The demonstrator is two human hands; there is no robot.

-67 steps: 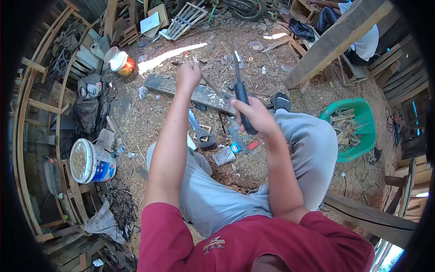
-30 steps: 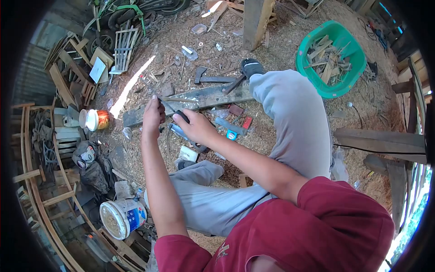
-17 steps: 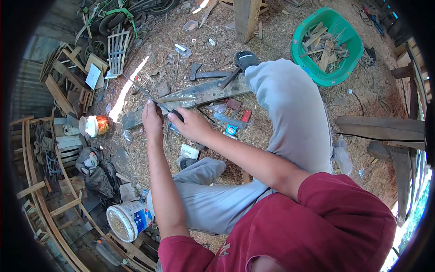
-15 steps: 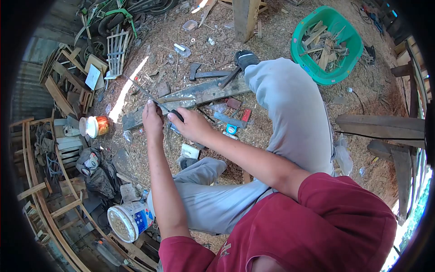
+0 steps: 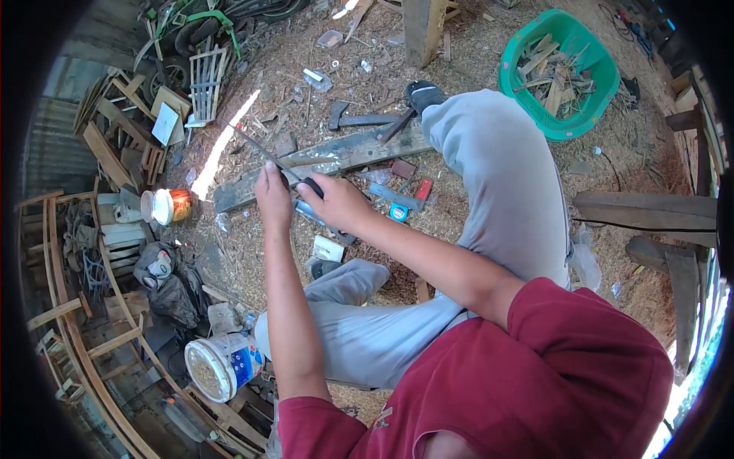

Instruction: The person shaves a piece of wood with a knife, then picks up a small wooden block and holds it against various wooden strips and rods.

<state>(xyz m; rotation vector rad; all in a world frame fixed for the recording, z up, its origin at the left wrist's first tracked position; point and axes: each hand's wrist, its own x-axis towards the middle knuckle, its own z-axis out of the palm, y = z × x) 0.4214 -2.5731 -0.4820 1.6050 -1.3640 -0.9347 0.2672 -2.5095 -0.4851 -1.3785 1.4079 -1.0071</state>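
Note:
My right hand (image 5: 342,203) is closed around the black handle (image 5: 310,187) of a long thin metal tool. The tool's narrow shaft (image 5: 264,150) slants up and left, past the fingers of my left hand (image 5: 274,196). Those fingers are pinched beside the shaft, with something small and dark at them that I cannot make out. Beyond both hands a weathered wooden beam (image 5: 359,152) lies on the ground. A hammer (image 5: 363,121) rests beside its far edge. Nearer my right hand are a blue tape measure (image 5: 398,212) and a red-ended level-like bar (image 5: 423,191).
A green tub (image 5: 604,99) of wood scraps stands at upper right, beyond my bent knee. A wooden post (image 5: 422,34) rises at the top. White buckets (image 5: 218,371) and an orange-labelled pail (image 5: 172,206) stand left. Wooden frames and scrap boards (image 5: 105,159) crowd the left side.
The whole view has shifted slightly, so the scene sits a little further right and higher. My hands and the tool have moved slightly right; the grip looks the same.

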